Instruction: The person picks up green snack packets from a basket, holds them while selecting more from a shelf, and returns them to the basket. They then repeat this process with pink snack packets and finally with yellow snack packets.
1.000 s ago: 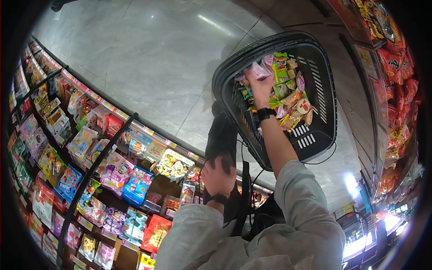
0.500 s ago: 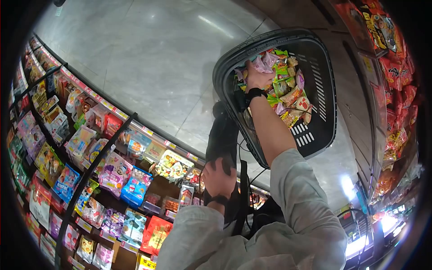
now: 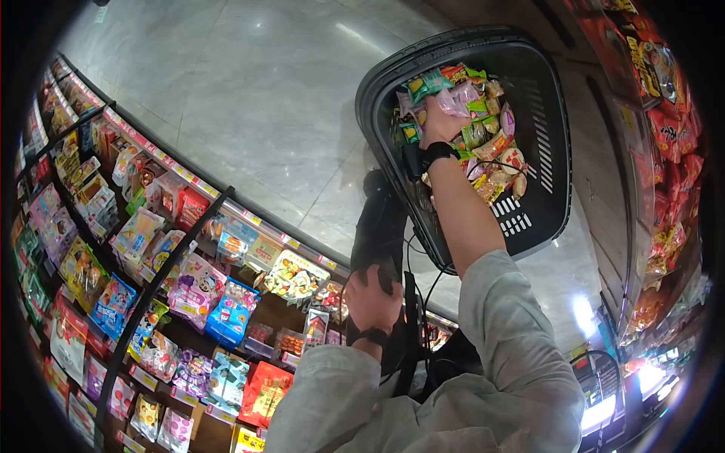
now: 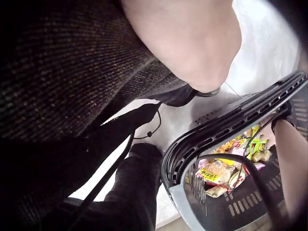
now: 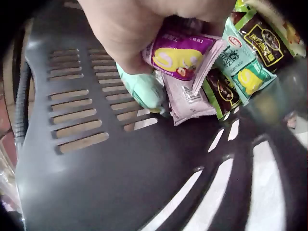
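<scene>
Shelf (image 3: 170,272) runs left of a black basket (image 3: 370,94). Leg (image 3: 380,226) bears the left hand (image 3: 372,300), fingers apart. Inside the basket, the right hand's (image 3: 444,124) fingers clamp a purple packet (image 5: 180,58), touching a mint packet (image 5: 144,89).

From my remote seat I see the right hand (image 5: 139,26) gripping a purple packet (image 5: 180,57), a mint-green packet (image 5: 141,89) by its fingers, more wrappers (image 5: 252,79) to the right, all in a slotted grey basket (image 5: 115,178)
</scene>
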### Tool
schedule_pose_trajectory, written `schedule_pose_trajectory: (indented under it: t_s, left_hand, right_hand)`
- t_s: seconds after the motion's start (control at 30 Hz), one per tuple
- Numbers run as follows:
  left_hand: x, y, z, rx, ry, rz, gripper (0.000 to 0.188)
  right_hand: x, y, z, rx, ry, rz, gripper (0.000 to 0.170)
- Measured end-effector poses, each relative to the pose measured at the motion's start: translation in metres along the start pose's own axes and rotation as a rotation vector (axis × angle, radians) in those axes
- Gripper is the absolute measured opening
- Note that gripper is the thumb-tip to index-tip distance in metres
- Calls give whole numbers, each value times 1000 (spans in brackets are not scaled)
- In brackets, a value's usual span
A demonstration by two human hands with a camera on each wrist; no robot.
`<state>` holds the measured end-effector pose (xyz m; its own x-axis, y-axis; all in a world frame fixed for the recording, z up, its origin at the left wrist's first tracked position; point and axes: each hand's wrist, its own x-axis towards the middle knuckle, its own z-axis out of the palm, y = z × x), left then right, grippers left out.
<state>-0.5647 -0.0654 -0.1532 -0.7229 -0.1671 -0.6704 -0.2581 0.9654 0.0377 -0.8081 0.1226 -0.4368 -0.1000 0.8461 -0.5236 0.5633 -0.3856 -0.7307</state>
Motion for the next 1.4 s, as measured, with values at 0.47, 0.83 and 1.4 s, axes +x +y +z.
schedule_pose_trajectory:
  t_s: [0.47,0.83,1.4]
  left_hand:
    - [9,3,-9,1,17,6,55]
    - [13,5,-15,7,38,32,57]
    - [15,6,-16,8,89,31,55]
  right_hand:
    - [24,-25,-13,-303,-52,-178,101]
    - [43,-38,-44,-347,-126,-254,87]
    - [36,-102,-16,-1272,-1245,-898,105]
